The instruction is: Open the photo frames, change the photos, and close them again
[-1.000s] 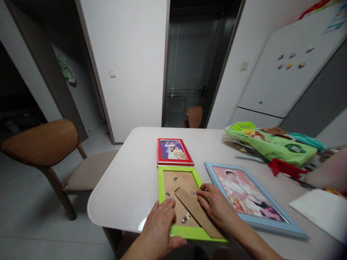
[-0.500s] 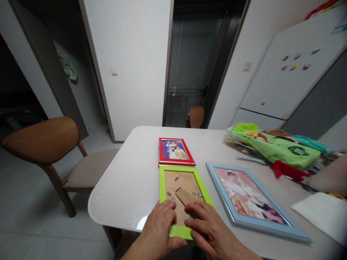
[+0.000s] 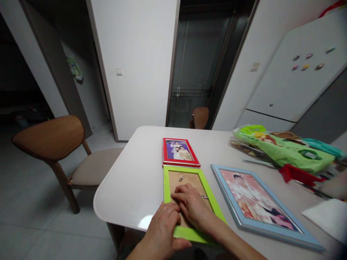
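Observation:
A green picture frame [image 3: 214, 209] lies face down at the table's near edge, its brown backing board [image 3: 193, 178] showing. My left hand [image 3: 165, 224] grips its lower left corner, fingers bent over the backing and thumb at the near edge. Across the middle of the backing reaches my right hand [image 3: 191, 206], fingers bent and close together, tips at the left rim over a metal clip that they cover. A top clip [image 3: 181, 178] and a right clip [image 3: 205, 197] stay visible. Beyond it a red picture frame [image 3: 197, 159] with a photo lies face up, against the green one.
A blue picture frame [image 3: 227, 198] lies face up to the right. Past it are a green plastic package [image 3: 290, 148], a red object [image 3: 298, 175], white paper [image 3: 328, 216] and a blurred arm at the right edge. A wooden chair [image 3: 51, 139] stands left of the white table [image 3: 130, 180].
My right hand has moved from the frame's lower right up and left across the backing, onto the left clip. My left hand keeps its grip. The view has shifted slightly left.

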`<state>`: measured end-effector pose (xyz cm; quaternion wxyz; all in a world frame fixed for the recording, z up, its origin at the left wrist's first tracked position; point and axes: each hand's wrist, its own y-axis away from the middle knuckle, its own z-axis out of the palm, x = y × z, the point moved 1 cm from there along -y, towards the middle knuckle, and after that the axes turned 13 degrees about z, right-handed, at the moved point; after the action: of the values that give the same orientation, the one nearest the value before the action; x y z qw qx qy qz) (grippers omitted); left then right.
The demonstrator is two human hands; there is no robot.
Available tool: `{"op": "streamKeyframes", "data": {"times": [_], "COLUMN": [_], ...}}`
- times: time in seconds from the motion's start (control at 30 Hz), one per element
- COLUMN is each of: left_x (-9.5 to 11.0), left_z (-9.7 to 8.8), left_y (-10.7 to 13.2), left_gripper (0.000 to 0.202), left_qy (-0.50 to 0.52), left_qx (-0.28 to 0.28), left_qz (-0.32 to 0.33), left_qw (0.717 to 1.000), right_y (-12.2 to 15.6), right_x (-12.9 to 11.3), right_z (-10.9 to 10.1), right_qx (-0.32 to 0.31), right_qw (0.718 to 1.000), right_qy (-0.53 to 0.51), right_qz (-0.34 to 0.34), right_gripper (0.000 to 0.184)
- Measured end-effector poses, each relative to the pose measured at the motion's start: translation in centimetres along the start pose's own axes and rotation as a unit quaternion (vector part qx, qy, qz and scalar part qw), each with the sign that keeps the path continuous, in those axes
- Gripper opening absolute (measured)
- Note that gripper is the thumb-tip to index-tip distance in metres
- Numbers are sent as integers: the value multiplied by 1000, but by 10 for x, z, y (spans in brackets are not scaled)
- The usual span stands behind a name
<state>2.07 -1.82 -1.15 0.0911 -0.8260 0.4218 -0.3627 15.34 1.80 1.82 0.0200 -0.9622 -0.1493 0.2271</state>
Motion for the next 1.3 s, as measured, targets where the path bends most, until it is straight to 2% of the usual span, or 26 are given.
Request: {"op": "streamKeyframes", "data": {"times": [0.2, 0.37, 0.57, 0.7, 0.83, 0.97, 1.07, 1.17, 1.23, 1.3], "left_x": [-1, -3, -3, -3, 2, 5, -1, -9, -9, -4], "left_z": [1, 2, 3, 3, 1, 5, 12, 12, 7, 2], "left_y": [2, 3, 2, 3, 1, -3, -3, 3, 6, 5], "left_gripper": [41, 41, 44, 45, 45, 56, 56, 50, 42, 30], "left_qy": [-6, -7, -10, -10, -19, -58, -90, -84, -59, -18], "left_qx": [0, -11, -16, -18, -21, -25, -21, -2, 32, 89], "left_qz": [-6, -13, -17, -28, -31, -35, -23, 30, 48, 38], "left_qw": [1000, 1000, 1000, 999, 999, 997, 995, 996, 997, 995], "right_y": [-4, -31, -55, -68, -80, -87, -82, -58, -31, 1], "right_x": [7, 32, 47, 53, 61, 58, 54, 62, 74, 82], "right_z": [1, -4, -3, 4, 10, 11, 1, -20, -35, -41], "right_qx": [18, 92, 90, 96, 108, 129, 141, 158, 183, 209], "right_qw": [1000, 989, 985, 973, 955, 942, 943, 941, 929, 896], "right_qy": [-19, 14, 37, 37, 20, -27, -91, -173, -215, -284], "right_qz": [15, 117, 142, 208, 276, 309, 288, 244, 239, 270], "right_gripper": [27, 27, 26, 26, 17, 13, 18, 27, 32, 38]}}
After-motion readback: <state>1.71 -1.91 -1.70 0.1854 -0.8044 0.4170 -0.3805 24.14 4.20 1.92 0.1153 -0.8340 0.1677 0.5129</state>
